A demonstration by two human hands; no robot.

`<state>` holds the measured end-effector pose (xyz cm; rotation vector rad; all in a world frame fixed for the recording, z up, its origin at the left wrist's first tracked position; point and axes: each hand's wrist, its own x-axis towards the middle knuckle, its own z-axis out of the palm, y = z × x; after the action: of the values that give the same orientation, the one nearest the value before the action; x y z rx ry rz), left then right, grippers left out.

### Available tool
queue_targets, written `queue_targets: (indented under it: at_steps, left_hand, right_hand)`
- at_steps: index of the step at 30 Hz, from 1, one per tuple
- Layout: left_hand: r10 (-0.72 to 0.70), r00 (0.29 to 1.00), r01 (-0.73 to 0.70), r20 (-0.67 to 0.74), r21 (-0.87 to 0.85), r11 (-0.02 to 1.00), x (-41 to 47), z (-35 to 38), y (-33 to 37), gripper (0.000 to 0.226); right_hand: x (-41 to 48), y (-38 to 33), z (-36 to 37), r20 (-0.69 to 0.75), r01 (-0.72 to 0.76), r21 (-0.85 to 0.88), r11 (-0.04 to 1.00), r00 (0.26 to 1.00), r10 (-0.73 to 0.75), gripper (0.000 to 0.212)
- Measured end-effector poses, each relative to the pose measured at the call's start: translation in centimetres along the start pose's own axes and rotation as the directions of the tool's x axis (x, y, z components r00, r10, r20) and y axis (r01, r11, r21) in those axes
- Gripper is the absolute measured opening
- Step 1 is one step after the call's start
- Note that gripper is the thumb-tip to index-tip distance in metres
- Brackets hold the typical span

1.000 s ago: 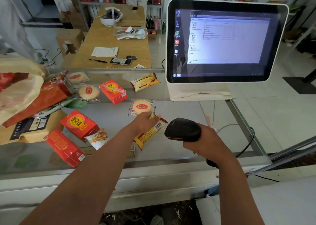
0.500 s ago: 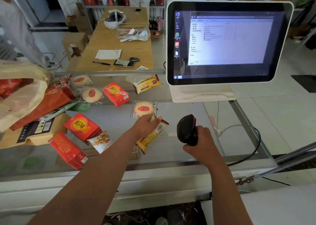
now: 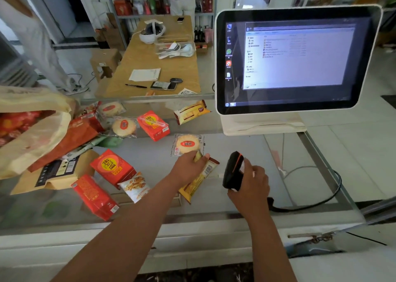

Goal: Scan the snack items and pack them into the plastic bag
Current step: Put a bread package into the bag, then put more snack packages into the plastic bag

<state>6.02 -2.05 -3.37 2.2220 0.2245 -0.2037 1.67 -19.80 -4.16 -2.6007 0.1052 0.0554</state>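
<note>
The left hand (image 3: pixel 187 164) has its fingers clamped on a long yellow foil snack packet (image 3: pixel 200 178) at mid glass bench (image 3: pixel 246 144). At its three o'clock, right hand (image 3: pixel 251 185) fingers wrap a black handheld barcode scanner (image 3: pixel 232 170). The cream translucent plastic bag (image 3: pixel 32 136) sits at nine o'clock.

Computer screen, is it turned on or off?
On. The screen glows and shows an open window with a list of files, plus small icons down its left side.
</note>
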Motion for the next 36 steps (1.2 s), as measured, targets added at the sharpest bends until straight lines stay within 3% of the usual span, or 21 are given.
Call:
queue_targets:
  at_steps: [3, 5, 6, 9, 11, 15, 19, 23, 25, 28, 32, 36]
  left_hand:
    - [0.0, 1.0, 0.001, 0.002, -0.142, 0.99, -0.2, -1.5, -0.1, 0.051]
    - [0.037, 0.999, -0.033, 0.014, -0.23, 0.973, -0.7, -3.3, 0.1, 0.054]
    - [0.071, 0.997, -0.068, 0.002, -0.282, 0.957, -1.0, -4.6, 0.1, 0.055]
    - [0.106, 0.989, -0.14, -0.104, -0.415, 0.899, -2.9, -9.5, -0.6, 0.041]
    - [0.049, 0.979, -0.141, -0.197, -0.487, 0.862, -4.7, -13.8, -2.1, 0.038]
    - [-0.119, 0.952, -0.07, -0.281, -0.581, 0.811, -8.2, -23.0, -9.1, 0.04]
    - [-0.251, 0.91, 0.008, -0.33, -0.592, 0.806, -11.0, -30.3, -15.6, 0.041]
    - [-0.221, 0.85, -0.095, -0.478, -0.551, 0.829, -13.5, -36.1, -17.7, 0.036]
    - [-0.163, 0.846, -0.193, -0.507, -0.578, 0.793, -14.9, -38.5, -17.8, 0.047]
    - [-0.154, 0.851, -0.259, -0.502, -0.656, 0.709, -16.3, -41.1, -17.1, 0.068]
    - [-0.25, 0.875, -0.203, -0.414, -0.783, 0.587, -16.6, -44.1, -16.3, 0.085]
    - [-0.321, 0.838, -0.196, -0.442, -0.792, 0.579, -16.4, -46.3, -16.7, 0.066]
  right_hand:
    - [-1.1, -2.5, -0.2, -0.149, 0.061, 0.038, 0.997, 0.987, -0.055, 0.081]
    - [-1.8, -5.7, 0.0, -0.304, 0.148, 0.227, 0.963, 0.95, -0.074, 0.066]
    - [-2.1, -7.8, 0.1, -0.299, 0.168, 0.36, 0.918, 0.953, -0.057, 0.06]
    - [-3.2, -15.1, 1.4, 0.006, 0.033, 0.735, 0.678, 0.998, -0.055, 0.042]
    - [-4.3, -19.7, 3.2, 0.175, -0.091, 0.833, 0.546, 0.979, -0.103, 0.03]
    - [-7.7, -28.8, 8.1, 0.308, -0.111, 0.832, 0.544, 0.908, -0.286, 0.034]
    - [-11.5, -36.6, 12.8, 0.363, -0.105, 0.812, 0.575, 0.861, -0.356, 0.042]
    - [-13.1, -41.4, 15.3, 0.357, -0.124, 0.823, 0.554, 0.871, -0.336, 0.031]
    - [-13.1, -43.1, 15.5, 0.333, -0.127, 0.832, 0.54, 0.893, -0.303, 0.033]
    - [-12.7, -44.8, 15.6, 0.316, -0.143, 0.826, 0.545, 0.918, -0.238, 0.039]
    - [-11.3, -45.9, 15.9, 0.395, -0.21, 0.756, 0.62, 0.902, -0.176, 0.043]
    - [-10.1, -47.3, 15.4, 0.494, -0.267, 0.727, 0.633, 0.843, -0.211, 0.039]
